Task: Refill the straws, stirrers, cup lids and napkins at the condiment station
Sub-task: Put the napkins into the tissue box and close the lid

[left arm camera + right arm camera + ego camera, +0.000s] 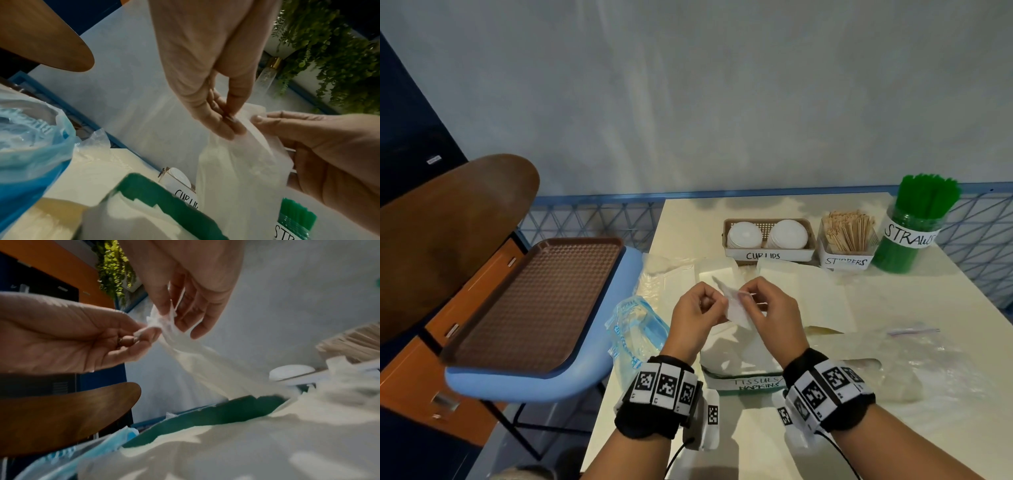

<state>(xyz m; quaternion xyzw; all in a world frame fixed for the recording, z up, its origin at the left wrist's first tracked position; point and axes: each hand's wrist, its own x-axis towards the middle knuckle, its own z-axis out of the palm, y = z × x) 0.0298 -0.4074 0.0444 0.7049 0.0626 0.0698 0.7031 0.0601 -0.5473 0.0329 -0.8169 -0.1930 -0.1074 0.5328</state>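
Note:
Both hands hold one thin white napkin [737,312] above the green box [743,383] labelled TISSUES/NAPKINS, which is heaped with white napkins. My left hand [717,302] pinches its left edge and my right hand [749,297] pinches its upper right corner. In the left wrist view the left fingertips [230,123] press the napkin [236,155]. The right wrist view shows the right fingers [164,305] pinching the crumpled top of the napkin [185,345]. At the back stand the cup lids basket [768,255], the stirrers box [847,260] and the green straws jar [909,236].
Flat napkin stacks [804,291] lie between my hands and the containers. A blue plastic bag [635,329] sits at the table's left edge, and clear plastic wrap [904,359] lies to the right. A brown tray [534,301] rests on a blue chair to the left.

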